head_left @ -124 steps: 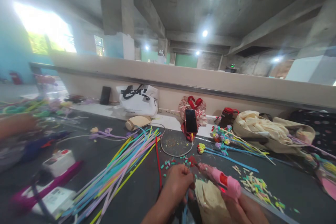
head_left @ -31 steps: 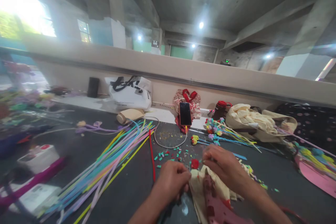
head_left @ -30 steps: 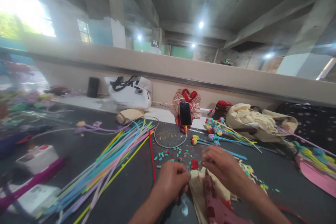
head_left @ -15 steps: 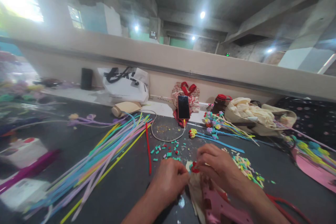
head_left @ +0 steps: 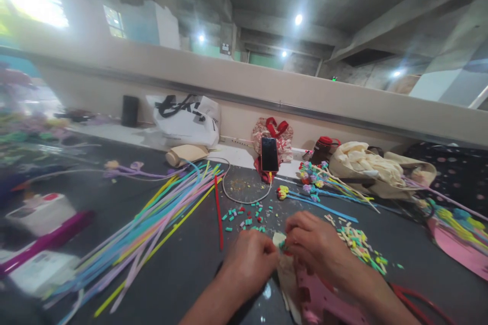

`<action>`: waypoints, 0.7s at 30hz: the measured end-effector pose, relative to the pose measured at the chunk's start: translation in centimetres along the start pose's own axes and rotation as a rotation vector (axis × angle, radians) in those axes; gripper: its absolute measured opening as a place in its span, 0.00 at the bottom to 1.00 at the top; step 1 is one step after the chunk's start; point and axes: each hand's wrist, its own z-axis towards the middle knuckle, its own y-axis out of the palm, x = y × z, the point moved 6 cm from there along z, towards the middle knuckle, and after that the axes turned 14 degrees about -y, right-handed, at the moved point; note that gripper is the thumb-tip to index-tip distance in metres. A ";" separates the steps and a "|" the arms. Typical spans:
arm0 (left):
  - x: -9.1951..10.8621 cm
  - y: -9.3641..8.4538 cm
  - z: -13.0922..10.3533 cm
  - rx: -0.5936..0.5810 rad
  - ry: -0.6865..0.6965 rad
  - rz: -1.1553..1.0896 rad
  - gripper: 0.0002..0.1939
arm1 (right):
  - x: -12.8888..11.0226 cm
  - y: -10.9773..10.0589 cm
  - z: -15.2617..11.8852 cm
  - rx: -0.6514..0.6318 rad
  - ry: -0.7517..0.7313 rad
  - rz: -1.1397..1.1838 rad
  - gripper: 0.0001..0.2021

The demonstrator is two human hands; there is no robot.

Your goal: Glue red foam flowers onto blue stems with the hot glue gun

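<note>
My left hand (head_left: 249, 261) is closed, thumb and finger pressed together. What it pinches, if anything, is hidden. Just across from it my right hand (head_left: 320, 244) bends its fingers down over a small red and teal fuzzy piece (head_left: 282, 246), mostly covered by the fingertips. Under the hands lies a beige strip of cloth or paper (head_left: 288, 277). A pink glue gun (head_left: 324, 297) rests below my right hand and forearm. Short teal, red and lilac pipe-cleaner cuttings (head_left: 248, 222) are scattered beyond my left hand. More cuttings (head_left: 356, 244), yellow, green and cream, lie right of my right hand.
Long pipe cleaners (head_left: 160, 228) spread on the left, a red one (head_left: 218, 213) beside them. A phone (head_left: 269, 154) with a cable leans on a patterned pouch (head_left: 285, 137). Finished pipe-cleaner flowers (head_left: 314, 175) and a beige bag (head_left: 381, 183) stand back right; a white bag (head_left: 190, 127) back left.
The view has shifted slightly. Both hands stay close together at the same spot, and the red piece is now more covered by my right fingers.
</note>
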 end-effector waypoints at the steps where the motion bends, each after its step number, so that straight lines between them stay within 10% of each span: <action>1: 0.1 0.0 0.0 -0.001 0.007 0.000 0.14 | -0.1 0.0 0.0 -0.004 0.001 -0.006 0.08; 21: 0.5 -0.1 -0.3 -0.007 0.045 0.012 0.16 | 0.1 1.0 0.0 -0.020 -0.024 -0.055 0.07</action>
